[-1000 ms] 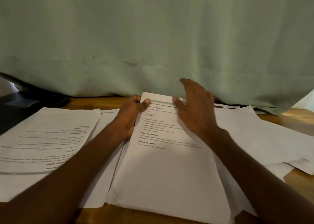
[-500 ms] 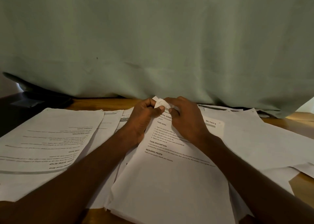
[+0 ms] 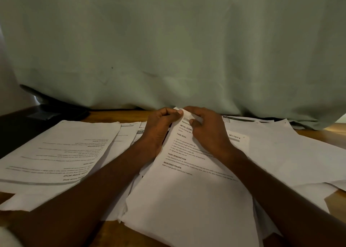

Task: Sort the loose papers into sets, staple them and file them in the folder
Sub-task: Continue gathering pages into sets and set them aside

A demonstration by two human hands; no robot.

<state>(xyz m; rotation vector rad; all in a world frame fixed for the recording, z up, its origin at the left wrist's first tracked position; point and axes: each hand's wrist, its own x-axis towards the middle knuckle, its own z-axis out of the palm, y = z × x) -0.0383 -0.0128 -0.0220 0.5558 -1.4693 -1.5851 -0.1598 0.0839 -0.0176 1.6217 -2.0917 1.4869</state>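
A printed paper set (image 3: 189, 190) lies in front of me on the wooden table, its text facing me. My left hand (image 3: 159, 128) and my right hand (image 3: 207, 132) meet at its far top-left corner, and both pinch that corner, which is bent up between the fingertips. A second printed stack (image 3: 56, 153) lies to the left with its text upside down. More loose sheets (image 3: 292, 156) spread to the right, one marked "SECTION 1". No stapler or folder can be made out.
A pale green cloth (image 3: 177, 50) hangs across the back and drapes onto the table. A dark flat object (image 3: 48, 110) sits at the far left under the cloth. Bare wooden table (image 3: 116, 231) shows near the front edge.
My right hand, spread flat over the top of the set a second ago, has come in to the corner and now pinches it with the left hand. The corner has lifted.
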